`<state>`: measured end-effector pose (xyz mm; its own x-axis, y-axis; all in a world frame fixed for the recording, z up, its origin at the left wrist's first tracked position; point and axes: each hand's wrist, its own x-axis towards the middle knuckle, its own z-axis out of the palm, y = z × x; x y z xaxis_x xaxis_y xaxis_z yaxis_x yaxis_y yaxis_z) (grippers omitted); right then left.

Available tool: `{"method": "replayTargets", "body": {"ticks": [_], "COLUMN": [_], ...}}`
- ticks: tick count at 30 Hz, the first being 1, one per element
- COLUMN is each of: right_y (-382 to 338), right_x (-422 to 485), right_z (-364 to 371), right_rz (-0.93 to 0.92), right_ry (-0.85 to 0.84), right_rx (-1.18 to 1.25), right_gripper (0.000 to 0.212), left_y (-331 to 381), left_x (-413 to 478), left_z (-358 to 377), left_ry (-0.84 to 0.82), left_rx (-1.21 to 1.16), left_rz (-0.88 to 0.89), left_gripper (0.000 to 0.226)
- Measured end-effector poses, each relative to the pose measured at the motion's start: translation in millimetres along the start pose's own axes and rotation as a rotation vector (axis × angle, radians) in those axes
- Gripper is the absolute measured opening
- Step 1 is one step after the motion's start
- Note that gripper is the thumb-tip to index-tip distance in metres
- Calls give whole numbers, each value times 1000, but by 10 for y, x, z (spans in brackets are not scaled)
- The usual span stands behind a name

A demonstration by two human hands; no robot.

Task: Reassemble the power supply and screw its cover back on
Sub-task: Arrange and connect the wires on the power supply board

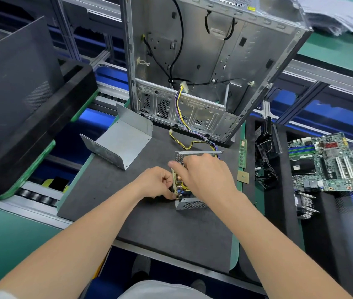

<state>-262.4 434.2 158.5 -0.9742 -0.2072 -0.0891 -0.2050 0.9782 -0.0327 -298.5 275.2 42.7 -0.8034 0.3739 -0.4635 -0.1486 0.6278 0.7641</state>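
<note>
**Open power supply on the mat, both hands at it**

The power supply (pixel 189 190) lies near the middle of the dark mat (pixel 160 229), a little toward its right edge, its top open and the board and parts inside showing; the left hand (pixel 156 182) has its fingers curled, thumb and forefinger pinched at the unit's left side close to its near corner; the right hand (pixel 205 175) lies over the open top, thumb stretched out to the left, fingers bent down into the unit, tips hidden, so what they hold, if anything, cannot be told. One bundle of yellow and purple wires (pixel 192 143) runs from the unit's far side up into the computer case (pixel 203 61), which stands open at the mat's far edge; the single cover (pixel 121 137), a bent grey metal sheet, lies apart at the far left corner.

Along the right edge lie one memory stick (pixel 242 154) and, just nearer, one processor chip (pixel 242 176); a second dark mat to the right carries one motherboard (pixel 326 162). The mats sit on a green-edged conveyor line with rollers (pixel 35 195) showing at the left, framed in aluminium rails.
</note>
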Motion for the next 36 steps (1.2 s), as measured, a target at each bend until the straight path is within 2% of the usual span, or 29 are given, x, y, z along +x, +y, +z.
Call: {"method": "replayTargets", "body": {"ticks": [2, 6, 8, 10, 17, 22, 30, 33, 36], "right_y": [-7, 80, 126, 141, 130, 121, 44, 24, 45], "right_x": [-32, -114, -117, -119, -142, -105, -82, -123, -161], "right_z": [-22, -185, -269, -321, -298, -207, -15, -33, -144], "right_rz": [-62, -404, -533, -572, -514, -417, -96, -166, -373], "right_ry": [2, -106, -196, -242, -305, -165, 0, 14, -33], "right_rx": [-35, 66, 37, -30, -57, 17, -26, -40, -23], "right_gripper": [54, 20, 16, 15, 27, 7, 38, 36, 23], "left_y": [2, 13, 12, -2, -6, -29, -29, -17, -18], "left_x": [-2, -8, -7, 2, -9, 4, 7, -5, -3], "left_z": [-1, 6, 7, 7, -2, -1, 2, -8, -10], "left_ry": [4, 12, 15, -1, -12, -3, -11, -22, -10], "left_rx": [10, 16, 20, 11, -27, -54, -69, -53, -32], "left_rz": [3, 0, -3, -3, 8, 2, 2, -1, -13], "left_gripper": [45, 40, 37, 27, 36, 40, 48, 36, 28]}}
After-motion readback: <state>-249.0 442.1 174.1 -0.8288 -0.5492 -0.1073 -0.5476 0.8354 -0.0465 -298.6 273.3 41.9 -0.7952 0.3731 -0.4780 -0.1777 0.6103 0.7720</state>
